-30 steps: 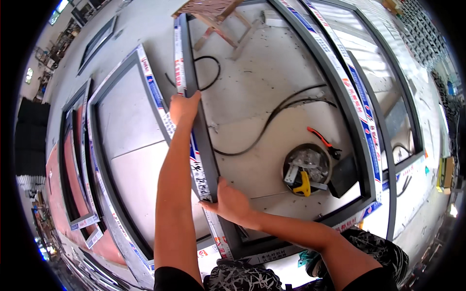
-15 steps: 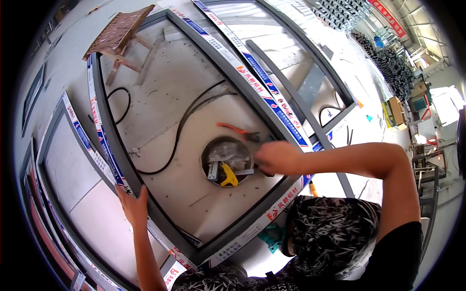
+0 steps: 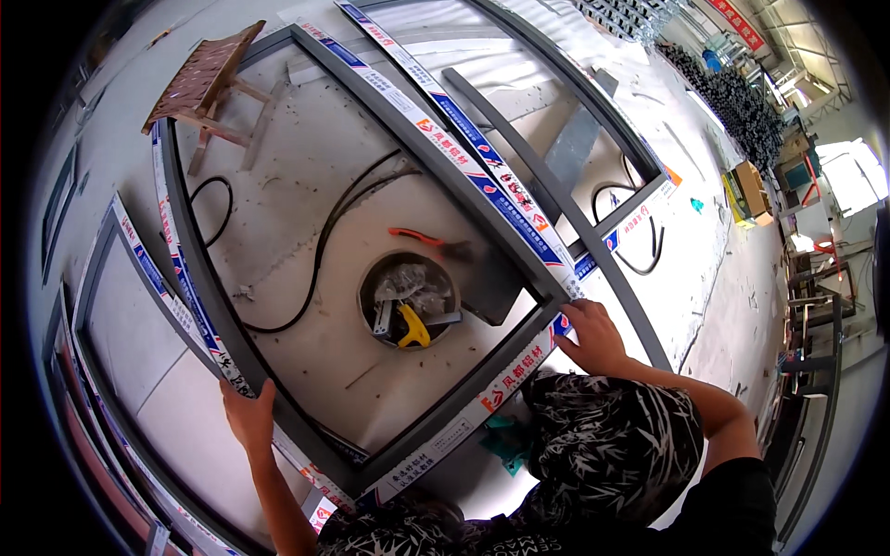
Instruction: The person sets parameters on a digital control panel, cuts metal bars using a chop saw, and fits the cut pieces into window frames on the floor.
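Frame (image 3: pixel 461 397) of dark grey metal, its outer sides covered in tape (image 3: pixel 505 382), lies before the person, and both hands are now on it. Half a second ago the right hand (image 3: pixel 595 339) was over the opening, near the round bowl (image 3: pixel 373 278); it has since moved out to the near right corner, fingers over the edge, apparently gripping it. The left hand (image 3: pixel 248 417) has stayed closed on the left side. So the frame seems held at two well-separated places, which should give steadier control than one hand alone. Within the opening, the bowl with its yellow tool (image 3: pixel 413 326), an orange-handled tool (image 3: pixel 414 235) and a black hose (image 3: pixel 322 250) lie untouched.
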The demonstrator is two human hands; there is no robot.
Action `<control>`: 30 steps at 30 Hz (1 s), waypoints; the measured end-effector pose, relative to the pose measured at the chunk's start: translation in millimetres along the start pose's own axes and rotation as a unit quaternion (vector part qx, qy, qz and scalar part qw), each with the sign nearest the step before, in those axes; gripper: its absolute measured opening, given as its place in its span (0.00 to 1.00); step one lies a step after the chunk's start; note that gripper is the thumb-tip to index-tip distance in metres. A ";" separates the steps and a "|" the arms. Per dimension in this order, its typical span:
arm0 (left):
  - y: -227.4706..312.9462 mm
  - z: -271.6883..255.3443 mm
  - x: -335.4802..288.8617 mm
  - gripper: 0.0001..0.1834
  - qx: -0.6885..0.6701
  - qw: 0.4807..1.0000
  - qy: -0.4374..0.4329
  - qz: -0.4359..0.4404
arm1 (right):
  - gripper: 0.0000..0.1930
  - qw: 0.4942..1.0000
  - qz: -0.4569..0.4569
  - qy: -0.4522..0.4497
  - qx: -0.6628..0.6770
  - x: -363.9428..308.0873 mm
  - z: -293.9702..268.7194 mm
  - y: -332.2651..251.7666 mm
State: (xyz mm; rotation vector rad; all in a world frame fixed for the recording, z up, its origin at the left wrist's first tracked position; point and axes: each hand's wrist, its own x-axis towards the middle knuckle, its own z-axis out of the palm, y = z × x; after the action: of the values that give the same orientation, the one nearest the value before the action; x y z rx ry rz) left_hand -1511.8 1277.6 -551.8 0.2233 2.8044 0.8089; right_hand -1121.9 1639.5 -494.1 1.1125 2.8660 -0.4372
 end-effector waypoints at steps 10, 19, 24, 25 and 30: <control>-53.8 -23.2 51.3 0.45 -0.016 1.000 -0.011 0.010 | 0.21 0.997 0.005 -0.023 0.068 -6.1 7.5 9.5; -45.7 -28.4 52.2 0.42 0.077 0.997 0.017 0.010 | 0.28 0.965 0.227 0.029 -0.126 -13.0 -50.5 80.7; -45.1 -41.0 66.7 0.35 0.103 0.969 0.166 0.153 | 0.39 0.966 0.250 -0.061 -0.018 6.2 -38.3 120.9; -24.2 -44.3 59.7 0.33 0.096 0.973 0.150 0.146 | 0.35 0.966 0.246 -0.081 -0.006 13.6 -37.4 122.6; 63.2 -36.8 44.9 0.29 -0.020 0.970 0.024 0.243 | 0.21 0.961 0.267 -0.064 0.011 43.2 -42.7 150.3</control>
State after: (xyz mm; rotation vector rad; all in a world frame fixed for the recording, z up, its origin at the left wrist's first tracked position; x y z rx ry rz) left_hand -1558.8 1321.0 -494.6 0.9210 2.8056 0.9753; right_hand -1051.0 1785.2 -496.0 1.7105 2.3181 -0.4812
